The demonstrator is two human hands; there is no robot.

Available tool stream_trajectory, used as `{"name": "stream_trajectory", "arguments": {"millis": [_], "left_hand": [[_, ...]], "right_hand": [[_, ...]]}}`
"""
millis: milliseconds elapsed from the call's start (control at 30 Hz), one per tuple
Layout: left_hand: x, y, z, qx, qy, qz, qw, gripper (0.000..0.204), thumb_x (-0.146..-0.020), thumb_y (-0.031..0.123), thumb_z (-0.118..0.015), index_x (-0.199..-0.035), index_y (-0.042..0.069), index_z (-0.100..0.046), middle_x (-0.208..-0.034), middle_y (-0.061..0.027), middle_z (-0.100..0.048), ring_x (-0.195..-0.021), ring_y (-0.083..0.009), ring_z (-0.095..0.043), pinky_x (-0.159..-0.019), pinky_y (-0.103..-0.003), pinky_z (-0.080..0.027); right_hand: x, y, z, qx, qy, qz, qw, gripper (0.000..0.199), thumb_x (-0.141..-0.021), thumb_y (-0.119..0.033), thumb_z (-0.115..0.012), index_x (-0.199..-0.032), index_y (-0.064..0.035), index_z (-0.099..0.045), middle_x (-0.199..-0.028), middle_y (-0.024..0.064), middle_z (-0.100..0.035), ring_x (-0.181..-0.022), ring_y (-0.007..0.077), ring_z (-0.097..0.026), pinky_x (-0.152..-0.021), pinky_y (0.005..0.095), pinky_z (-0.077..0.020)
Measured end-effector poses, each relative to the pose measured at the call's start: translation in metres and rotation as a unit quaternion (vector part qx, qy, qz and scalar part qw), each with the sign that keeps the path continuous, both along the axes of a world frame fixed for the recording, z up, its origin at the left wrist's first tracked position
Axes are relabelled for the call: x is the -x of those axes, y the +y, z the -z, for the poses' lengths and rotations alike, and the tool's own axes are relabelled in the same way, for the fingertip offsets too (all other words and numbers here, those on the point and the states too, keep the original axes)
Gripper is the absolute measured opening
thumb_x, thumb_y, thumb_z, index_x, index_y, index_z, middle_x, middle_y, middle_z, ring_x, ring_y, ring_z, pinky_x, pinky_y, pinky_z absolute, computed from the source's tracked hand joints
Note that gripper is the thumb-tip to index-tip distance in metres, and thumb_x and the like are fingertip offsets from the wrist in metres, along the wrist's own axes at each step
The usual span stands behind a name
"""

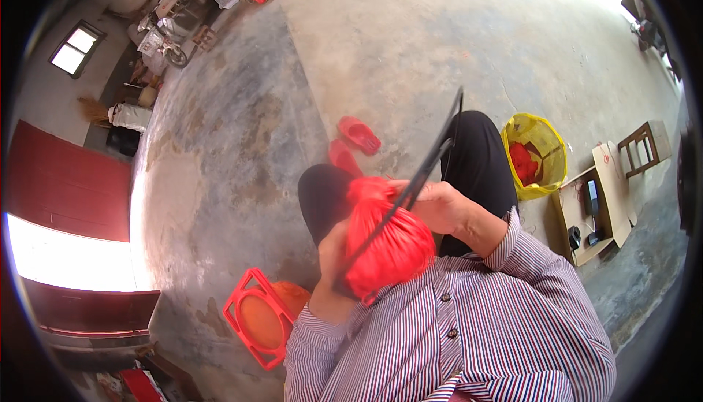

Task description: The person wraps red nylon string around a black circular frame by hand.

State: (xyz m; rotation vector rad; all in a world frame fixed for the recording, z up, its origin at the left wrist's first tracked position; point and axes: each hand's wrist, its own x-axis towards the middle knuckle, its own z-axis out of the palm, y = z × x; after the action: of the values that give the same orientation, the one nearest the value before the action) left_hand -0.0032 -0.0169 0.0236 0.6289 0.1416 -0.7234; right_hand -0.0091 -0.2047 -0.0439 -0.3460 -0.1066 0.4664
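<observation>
A shiny red bundle point(392, 252) of thin, pleated material, round at the bottom and gathered at the top, sits between my hands over my lap. Along its left side curls my left hand point(334, 255), pressed against it and blurred at the fingers. My right hand point(438, 206) is closed at the gathered top end, its fingertips partly hidden. A dark, thin strap point(421, 175) crosses in front of the bundle; what it is attached to does not show.
Red slippers point(359, 135) lie on the concrete floor beyond my knees. At the right stand a yellow basket point(548, 125) with red material inside, an opened cardboard box point(614, 197) and a wooden stool point(657, 140). A red plastic-framed stool point(245, 318) is at lower left.
</observation>
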Motion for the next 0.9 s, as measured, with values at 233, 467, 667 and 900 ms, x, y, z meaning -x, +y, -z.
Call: {"name": "stream_trajectory", "arguments": {"millis": [233, 467, 667, 900], "left_hand": [[0.004, 0.01, 0.0, 0.12, -0.108, 0.149, 0.975, 0.078, -0.093, 0.062, -0.037, -0.135, -0.004, -0.039, -0.109, -0.0234, -0.057, -0.084, -0.0261, -0.06, -0.068, -0.034, -0.051], [-0.019, 0.034, 0.006, -0.03, -0.136, 0.0, 0.99, 0.088, -0.086, 0.075, -0.029, -0.115, -0.003, -0.059, -0.077, -0.0167, -0.058, -0.055, -0.0213, -0.053, -0.041, -0.029, -0.042], [-0.031, 0.047, 0.014, 0.003, -0.154, 0.035, 0.987, 0.09, -0.081, 0.076, -0.039, -0.124, -0.002, -0.053, -0.085, -0.0162, -0.06, -0.059, -0.0229, -0.056, -0.047, -0.03, -0.044], [-0.026, 0.047, 0.013, -0.004, -0.125, -0.012, 0.992, 0.079, -0.086, 0.071, -0.038, -0.113, 0.0, -0.061, -0.081, -0.0159, -0.057, -0.06, -0.021, -0.051, -0.04, -0.028, -0.04]], "right_hand": [[-0.025, 0.009, -0.013, 0.045, 0.066, 0.146, 0.986, 0.023, -0.085, -0.011, -0.066, -0.106, -0.001, -0.063, -0.111, 0.0086, -0.064, -0.099, 0.0186, -0.061, -0.094, 0.032, -0.0426], [0.011, -0.045, -0.005, 0.207, -0.063, 0.167, 0.962, 0.044, -0.08, -0.029, -0.064, -0.112, 0.0029, -0.06, -0.118, 0.0132, -0.059, -0.102, 0.0223, -0.059, -0.093, 0.035, -0.043], [0.018, -0.134, -0.008, -0.107, -0.142, 0.213, 0.961, 0.037, -0.099, -0.045, -0.039, -0.099, -0.0101, -0.051, -0.069, 0.0012, -0.046, -0.061, 0.0127, -0.049, -0.074, 0.0363, -0.0425], [0.065, -0.301, 0.105, -0.079, -0.061, 0.463, 0.881, 0.023, -0.098, -0.031, -0.045, -0.095, -0.0084, -0.051, -0.066, -0.0006, -0.048, -0.055, 0.0094, -0.047, -0.057, 0.028, -0.0403]]}}
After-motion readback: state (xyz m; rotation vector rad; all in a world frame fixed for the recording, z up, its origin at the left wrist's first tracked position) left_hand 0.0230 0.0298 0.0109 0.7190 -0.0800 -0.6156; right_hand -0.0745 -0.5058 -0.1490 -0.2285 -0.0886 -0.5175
